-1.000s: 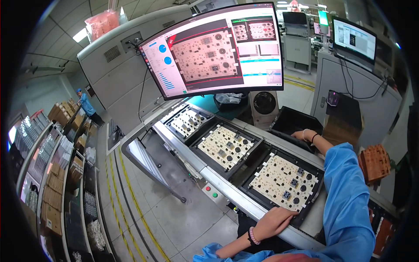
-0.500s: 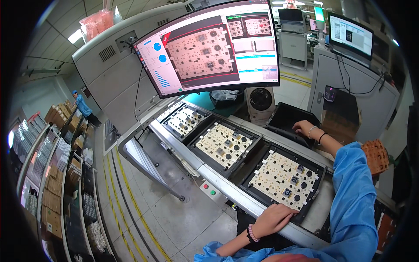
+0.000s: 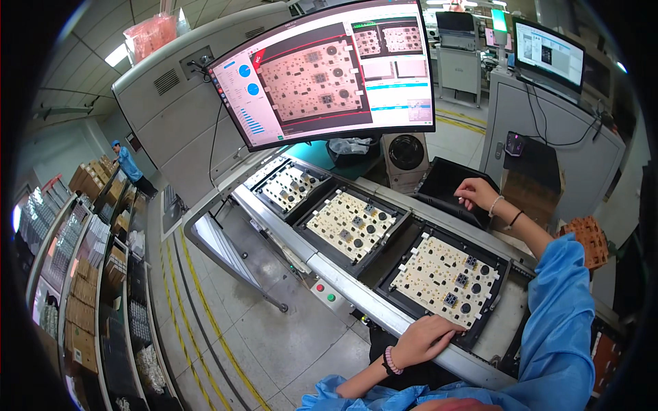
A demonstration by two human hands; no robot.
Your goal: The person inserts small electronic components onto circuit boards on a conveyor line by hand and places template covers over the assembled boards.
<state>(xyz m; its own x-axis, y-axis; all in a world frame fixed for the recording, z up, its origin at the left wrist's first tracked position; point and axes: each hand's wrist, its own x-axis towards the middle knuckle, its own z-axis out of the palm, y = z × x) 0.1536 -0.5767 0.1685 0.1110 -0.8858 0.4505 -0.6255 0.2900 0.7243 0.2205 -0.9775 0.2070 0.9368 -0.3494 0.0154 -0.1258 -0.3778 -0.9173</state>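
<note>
On the conveyor (image 3: 356,290), the nearest board (image 3: 442,275) is cream, black-studded.

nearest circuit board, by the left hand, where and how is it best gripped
Probably by opposite edges, coming from above: the circuit board lies flat, a black frame surrounds its sides, and small parts dot its top face. The left hand is at its near corner; the right hand, clear of the board, could take the far edge.
</note>
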